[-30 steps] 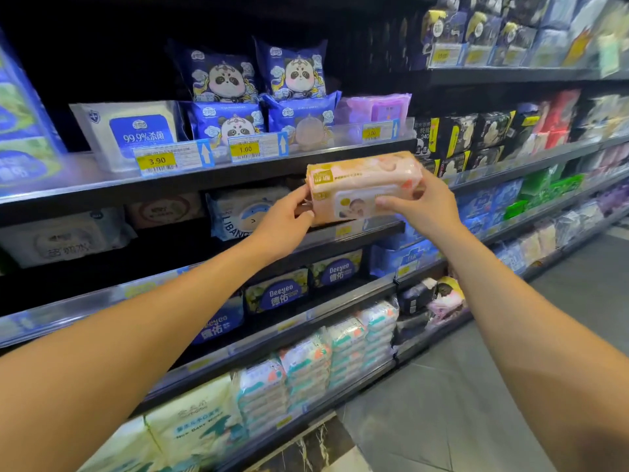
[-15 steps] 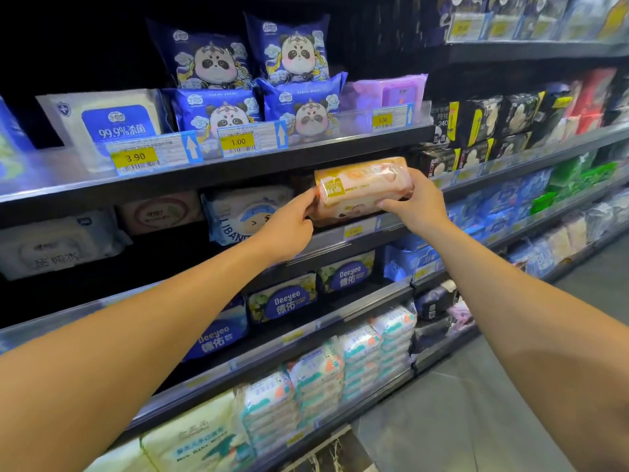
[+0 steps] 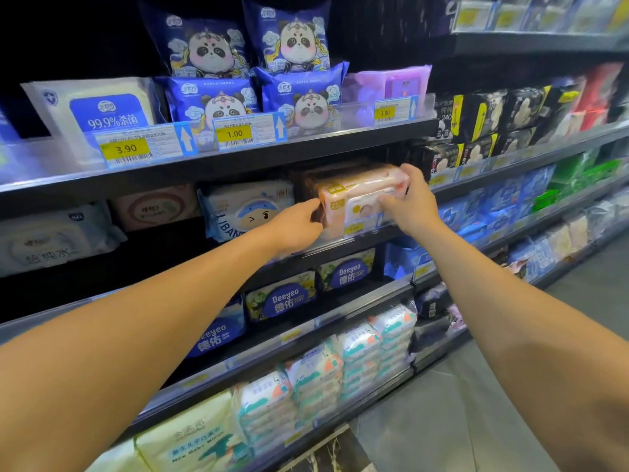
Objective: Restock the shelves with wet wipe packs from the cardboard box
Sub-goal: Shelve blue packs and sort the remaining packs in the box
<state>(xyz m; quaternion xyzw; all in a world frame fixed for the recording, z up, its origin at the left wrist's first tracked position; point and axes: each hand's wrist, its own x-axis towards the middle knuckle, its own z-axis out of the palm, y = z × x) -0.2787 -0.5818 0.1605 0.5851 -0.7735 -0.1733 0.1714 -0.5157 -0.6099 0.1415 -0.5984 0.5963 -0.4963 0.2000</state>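
- While both hands are on it, the peach wet wipe pack (image 3: 360, 195) sits at the front of the second shelf (image 3: 340, 251). It lies under the upper shelf (image 3: 238, 158) and just beside a white pack (image 3: 245, 209) on its left.
- The left hand (image 3: 296, 228) holds the pack's left end with its fingers curled against it. The fingertips are mostly hidden behind the hand.
- The right hand (image 3: 410, 202) grips the right end, fingers bent over the top corner and thumb on the front face.
- The pack looks like a soft film wrapper around a damp stack of wipes. I judge it moderately heavy for its size and squashy rather than stiff.
- Glossy film tends to be slippery, so a hold at the two short ends, as here, seems safer than a pinch on the loose seam.
- A paler flap or label shows on the front. It is best not to press or drag there, since a lid of that kind could lift.
- Nothing about it looks fragile, and a firm squeeze should only dent it.
- The clear price rail (image 3: 354, 228) stands along the shelf front, and the pack's lower edge appears to sit behind it.
- Headroom under the upper shelf looks tight, so the knuckles could catch when the pack slides further back.
- Darker packs seem to lie behind it in shadow, but I cannot tell how many.
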